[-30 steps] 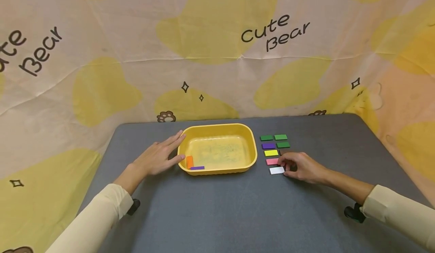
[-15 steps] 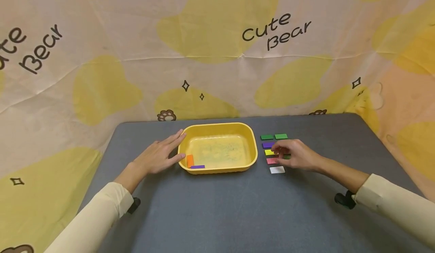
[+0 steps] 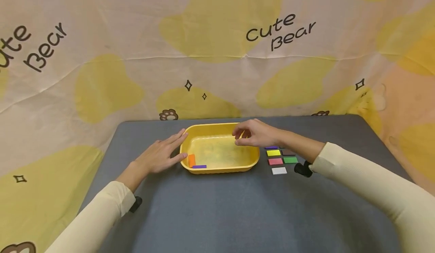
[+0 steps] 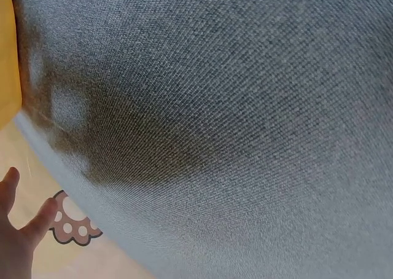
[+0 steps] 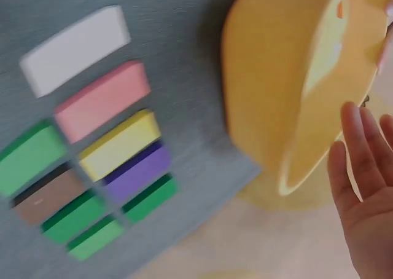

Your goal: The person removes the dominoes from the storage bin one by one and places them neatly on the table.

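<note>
My left hand [image 3: 158, 156] rests on the left rim of a yellow plastic basin [image 3: 221, 170], its fingers extended. An orange block [image 3: 192, 160] and a purple block [image 3: 199, 166] are in the basin's near left corner. Over the basin's right side hovers my right hand [image 3: 256, 132], thumb and fingers apart and loosely bent; nothing shows between them. In the right wrist view, its fingers [image 5: 362, 156] are beside the basin rim.
Right of the basin, two columns of flat blocks lie on the grey table [image 3: 217, 215]: white [image 5: 77, 50], pink [image 5: 104, 101], yellow [image 5: 121, 145], purple [image 5: 138, 171], brown [image 5: 49, 196] and several green [image 5: 31, 159]. A patterned cloth [image 3: 217, 87] hangs behind the table.
My right hand has left the blocks and moved left over the basin. The green block beside the pink one now shows fully. My left hand has stayed on the rim.
</note>
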Available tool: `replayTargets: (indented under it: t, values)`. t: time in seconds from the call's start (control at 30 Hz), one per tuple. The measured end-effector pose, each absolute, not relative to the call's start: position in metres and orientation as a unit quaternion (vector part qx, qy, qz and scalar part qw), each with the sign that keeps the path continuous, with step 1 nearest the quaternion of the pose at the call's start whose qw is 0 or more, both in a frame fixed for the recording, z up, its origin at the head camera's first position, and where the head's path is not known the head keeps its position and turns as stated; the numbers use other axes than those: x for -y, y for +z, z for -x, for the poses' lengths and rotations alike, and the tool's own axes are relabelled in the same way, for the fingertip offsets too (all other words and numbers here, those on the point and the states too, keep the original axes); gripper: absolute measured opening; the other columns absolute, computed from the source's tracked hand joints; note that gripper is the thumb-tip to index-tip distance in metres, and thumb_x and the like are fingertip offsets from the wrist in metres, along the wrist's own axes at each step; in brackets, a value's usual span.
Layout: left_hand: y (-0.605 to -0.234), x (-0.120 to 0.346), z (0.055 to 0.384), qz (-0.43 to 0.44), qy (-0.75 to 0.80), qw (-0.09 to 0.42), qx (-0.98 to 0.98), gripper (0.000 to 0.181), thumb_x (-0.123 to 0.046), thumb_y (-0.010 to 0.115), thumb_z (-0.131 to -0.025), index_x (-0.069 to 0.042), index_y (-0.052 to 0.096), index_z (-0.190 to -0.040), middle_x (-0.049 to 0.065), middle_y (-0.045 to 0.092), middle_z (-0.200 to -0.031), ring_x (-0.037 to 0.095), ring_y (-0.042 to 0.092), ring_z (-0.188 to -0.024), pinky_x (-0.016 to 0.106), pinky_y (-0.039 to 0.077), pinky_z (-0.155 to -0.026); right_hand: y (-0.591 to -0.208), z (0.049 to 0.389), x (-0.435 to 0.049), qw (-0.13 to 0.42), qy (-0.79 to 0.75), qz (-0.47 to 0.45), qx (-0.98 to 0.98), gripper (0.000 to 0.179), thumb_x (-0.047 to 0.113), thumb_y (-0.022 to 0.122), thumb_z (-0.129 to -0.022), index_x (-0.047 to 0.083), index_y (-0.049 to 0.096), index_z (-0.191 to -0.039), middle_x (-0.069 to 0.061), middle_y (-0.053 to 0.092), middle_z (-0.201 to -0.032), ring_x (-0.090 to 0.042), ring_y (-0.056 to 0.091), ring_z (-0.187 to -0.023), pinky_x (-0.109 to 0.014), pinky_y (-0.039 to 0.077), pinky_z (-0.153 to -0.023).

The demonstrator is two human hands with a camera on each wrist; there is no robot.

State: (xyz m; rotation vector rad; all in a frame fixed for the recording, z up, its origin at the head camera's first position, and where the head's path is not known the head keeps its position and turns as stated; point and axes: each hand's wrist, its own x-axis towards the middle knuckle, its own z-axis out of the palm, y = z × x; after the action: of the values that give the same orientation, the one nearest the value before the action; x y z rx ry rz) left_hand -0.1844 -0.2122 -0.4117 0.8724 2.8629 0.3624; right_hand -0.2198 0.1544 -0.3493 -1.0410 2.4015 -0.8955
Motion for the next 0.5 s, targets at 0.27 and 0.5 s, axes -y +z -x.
replayTargets:
  t: [0.27, 0.5]
  values:
    - [-0.410, 0.210, 0.185, -0.287, 0.123, 0.067, -0.948, 0.077, -0.060, 0.044, -0.099, -0.017, 0.022, -0.160, 0.003, 0.017, -0.166, 0.031, 0.038, -0.143, 0.066, 0.033, -0.104, -0.360, 0.230, -0.115, 0.300, -0.289, 0.374, -0.829, 0.037, 0.019, 0.066, -0.095, -0.006, 0.063, -0.123, -0.012, 0.071, -0.112, -0.020, 0.068, -0.103, -0.034, 0.051, -0.094]
    - [-0.410, 0.210, 0.185, -0.286, 0.120, 0.072, -0.948, 0.077, -0.057, 0.046, -0.100, -0.017, 0.022, -0.160, 0.004, 0.016, -0.166, 0.032, 0.038, -0.142, 0.066, 0.033, -0.104, -0.361, 0.235, -0.091, 0.430, -0.286, 0.295, -0.804, 0.050, 0.029, 0.064, -0.098, -0.002, 0.054, -0.135, -0.014, 0.068, -0.119, -0.030, 0.071, -0.100, -0.040, 0.049, -0.096]
